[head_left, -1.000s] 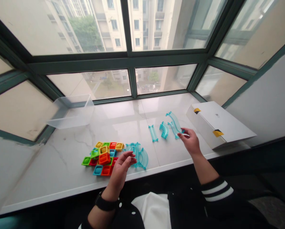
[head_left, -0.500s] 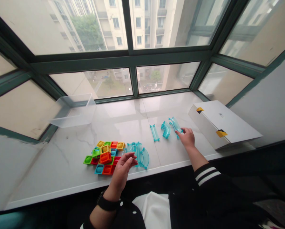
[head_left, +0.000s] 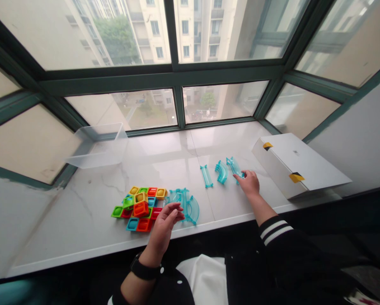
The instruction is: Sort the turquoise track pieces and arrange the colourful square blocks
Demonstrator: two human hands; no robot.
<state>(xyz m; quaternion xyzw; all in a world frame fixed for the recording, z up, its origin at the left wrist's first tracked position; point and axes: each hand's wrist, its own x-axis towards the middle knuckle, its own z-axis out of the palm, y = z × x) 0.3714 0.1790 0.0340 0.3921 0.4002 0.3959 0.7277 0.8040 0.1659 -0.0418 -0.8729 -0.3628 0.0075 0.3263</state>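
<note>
- The fingers of the right hand (head_left: 250, 183) are brought to the near end of the wavy turquoise parts (head_left: 234, 164), which is met between thumb and fingertips; whether it is clamped there cannot be told. The fingers of the left hand (head_left: 162, 226) are loosely curled, with the thumb held apart from them and nothing grasped.
- Beyond everything, a green-framed window (head_left: 145, 83) is seen, through which buildings (head_left: 205, 31) and a tree (head_left: 116, 40) are shown.
- Below it, a white marbled bench (head_left: 154, 156) is crossed by a thin seam.
- At the right, a white box (head_left: 307, 159) is laid on the bench, its front marked by two yellow-and-black tabs (head_left: 296, 177).
- At the far left, a clear container (head_left: 94, 161) is placed near the window.
- Near the front edge, a pile of coloured blocks (head_left: 141, 208) in red, orange, yellow, green and blue is heaped just beside the left hand.
- Behind the left hand, a cluster of turquoise pieces (head_left: 191, 207) is partly hidden by its fingers.
- The wavy turquoise parts are placed on the bench, between the curved parts and the box.
- Just left of them, curved turquoise parts (head_left: 221, 172) are set.
- Farther left, a straight turquoise piece (head_left: 206, 176) is laid, its ends slightly widened.
</note>
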